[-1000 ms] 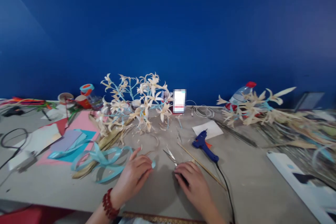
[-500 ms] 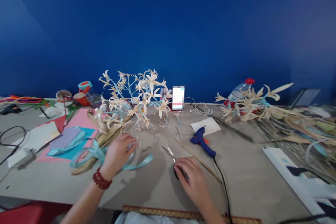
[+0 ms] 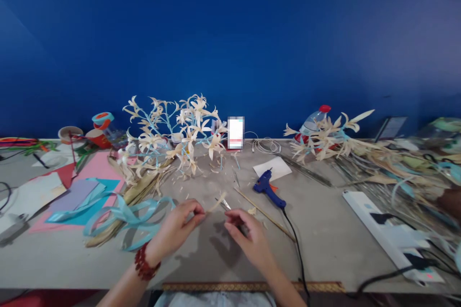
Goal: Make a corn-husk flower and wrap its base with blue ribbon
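My left hand (image 3: 180, 225), with a red beaded bracelet, pinches a narrow pale strip (image 3: 217, 203) that looks like dried husk. Its free end points up and to the right, close to the scissor blades. Fingers of my right hand (image 3: 248, 235) curl around the scissors (image 3: 226, 204); the blades point up-left, while most of the dark handle is hidden by the hand. Loops of light blue ribbon (image 3: 139, 240) lie left of my left hand. A thin brown stick (image 3: 266, 216) rests on the table beyond my right hand.
Cream husk flowers (image 3: 198, 127) on blue stems stand at the back, left of a lit phone (image 3: 236, 133). A blue glue gun (image 3: 266, 184) lies right, its cord running forward. A power strip (image 3: 382, 235) and dried stalks lie farther right; coloured paper (image 3: 72, 196) lies left.
My left hand has moved right and nearer, off the ribbon, and now shows a pale strip in its fingers. My right hand has shifted slightly, still at the scissors. The view has turned right.
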A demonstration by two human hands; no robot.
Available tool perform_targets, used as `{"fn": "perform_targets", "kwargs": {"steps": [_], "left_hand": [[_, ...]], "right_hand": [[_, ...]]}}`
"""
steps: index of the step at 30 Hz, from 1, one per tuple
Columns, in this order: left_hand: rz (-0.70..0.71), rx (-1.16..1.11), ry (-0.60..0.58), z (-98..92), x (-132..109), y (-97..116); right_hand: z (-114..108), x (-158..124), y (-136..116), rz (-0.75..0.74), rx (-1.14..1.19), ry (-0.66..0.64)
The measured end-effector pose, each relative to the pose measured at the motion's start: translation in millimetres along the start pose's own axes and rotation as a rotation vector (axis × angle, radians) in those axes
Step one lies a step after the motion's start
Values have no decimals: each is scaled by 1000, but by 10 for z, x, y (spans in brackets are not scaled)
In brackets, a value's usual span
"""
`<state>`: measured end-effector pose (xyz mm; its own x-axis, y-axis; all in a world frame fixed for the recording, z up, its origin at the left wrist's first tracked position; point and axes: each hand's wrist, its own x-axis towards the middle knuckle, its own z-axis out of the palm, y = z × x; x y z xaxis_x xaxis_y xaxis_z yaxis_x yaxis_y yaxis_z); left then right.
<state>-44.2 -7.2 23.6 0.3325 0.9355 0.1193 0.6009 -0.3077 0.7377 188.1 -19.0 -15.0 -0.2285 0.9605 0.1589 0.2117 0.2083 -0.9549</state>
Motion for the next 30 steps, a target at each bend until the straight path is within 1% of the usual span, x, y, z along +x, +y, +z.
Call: {"fn": "perform_targets", "kwargs": {"steps": [2, 4, 5, 7, 11, 12, 13, 15, 17, 18, 20, 22, 24, 26, 28, 30], "left_hand": [[4, -54, -15, 34, -40, 89], [8, -75, -28, 67, -67, 139], [14, -77, -32, 78, -77, 154], [26, -63, -23, 90, -98, 175], [39, 1, 17, 98, -148, 202], [48, 23, 30, 94, -161, 194], [62, 55, 51, 81, -173, 173], [104, 156, 127, 13, -195, 86], [144, 302, 235, -132, -219, -57], [161, 378, 295, -230, -233, -142], [176, 517, 354, -453, -268, -328], [175, 624, 394, -662, -308, -515], [166, 687, 442, -808, -345, -687], [132, 739, 462, -882, -378, -831], [73, 777, 459, -905, -413, -941], [10, 779, 495, -910, -460, -1009]], "right_hand": [[112, 58, -35, 100, 241, -63], [203, 107, -74, 175, 390, -87], [234, 125, -90, 203, 422, -81], [264, 147, -112, 231, 438, -28], [198, 145, -102, 234, 464, 115], [161, 138, -93, 231, 462, 119], [121, 130, -83, 223, 449, 95], [43, 110, -59, 192, 393, -27], [-10, 87, -28, 154, 303, -146], [-25, 76, -9, 140, 252, -178], [-33, 57, 30, 131, 157, -188], [-28, 43, 61, 147, 106, -167], [-27, 36, 76, 166, 83, -142], [-35, 33, 74, 163, 50, -115], [-47, 31, 66, 151, 10, -102], [-55, 27, 64, 146, -16, -111]]}}
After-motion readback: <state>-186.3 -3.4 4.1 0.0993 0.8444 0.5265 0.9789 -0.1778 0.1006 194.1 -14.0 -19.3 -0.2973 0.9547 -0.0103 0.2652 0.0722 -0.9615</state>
